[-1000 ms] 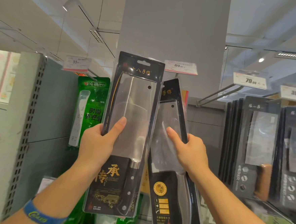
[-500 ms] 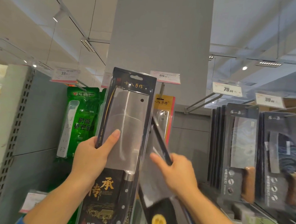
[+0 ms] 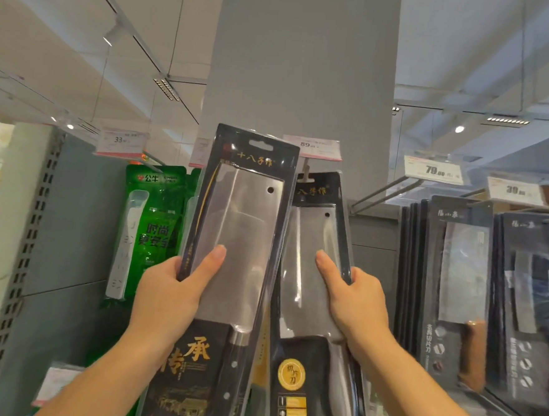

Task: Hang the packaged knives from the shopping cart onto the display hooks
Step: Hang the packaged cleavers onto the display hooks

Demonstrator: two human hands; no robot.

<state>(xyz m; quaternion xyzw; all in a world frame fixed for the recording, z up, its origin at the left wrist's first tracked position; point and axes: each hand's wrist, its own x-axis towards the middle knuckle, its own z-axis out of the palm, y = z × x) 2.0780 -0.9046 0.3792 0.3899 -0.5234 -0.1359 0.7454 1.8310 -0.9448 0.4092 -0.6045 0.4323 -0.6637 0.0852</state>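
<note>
Movement shows on the right side: half a second ago the right hand (image 3: 354,304) held its black-carded clear-blister cleaver pack with the round gold label (image 3: 313,243) low and swung edge-on; now that pack stands upright and face-on, lifted so its top edge meets the metal display hook (image 3: 306,172) under the pink-edged 89 price tag (image 3: 311,145), at 12 o'clock from the hand; whether the hang slot is already threaded I cannot tell. The grip there is clamped on the pack's right edge, thumb across the blister; the left hand (image 3: 169,294) likewise has its grip clamped on the larger black cleaver pack with gold calligraphy (image 3: 242,225), at 9 o'clock of the other and overlapping it, hardly shifted; its hang slot is on no hook. By my judgement the first hanging is nearly done and the second waits; the shopping cart is out of view.
</note>
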